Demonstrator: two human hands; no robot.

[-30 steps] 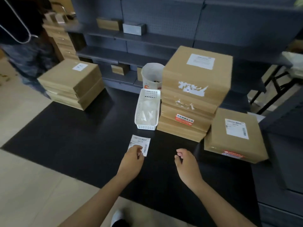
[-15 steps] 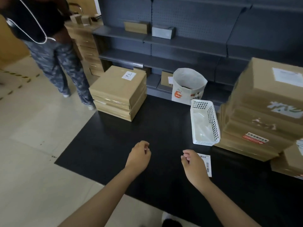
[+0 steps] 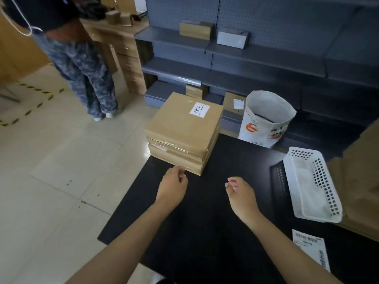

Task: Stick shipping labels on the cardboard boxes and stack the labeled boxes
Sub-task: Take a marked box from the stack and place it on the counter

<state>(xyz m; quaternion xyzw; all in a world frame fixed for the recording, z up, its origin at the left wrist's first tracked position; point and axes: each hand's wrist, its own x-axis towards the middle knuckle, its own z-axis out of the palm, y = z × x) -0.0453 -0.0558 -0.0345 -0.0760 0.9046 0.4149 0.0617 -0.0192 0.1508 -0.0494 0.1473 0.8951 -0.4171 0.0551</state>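
Both hands, left (image 3: 173,186) and right (image 3: 241,192), hover loosely curled, holding nothing. Next likely: lift a box (image 3: 184,128) at frame centre for the label (image 3: 311,250) at lower right.

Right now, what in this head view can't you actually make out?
- Shipping label: print too small to read.
- Cardboard boxes at right: cut off by the frame edge and blurred.
- White bag: contents hidden by its rim.
- Left hand: its fingers blur against the box stack.
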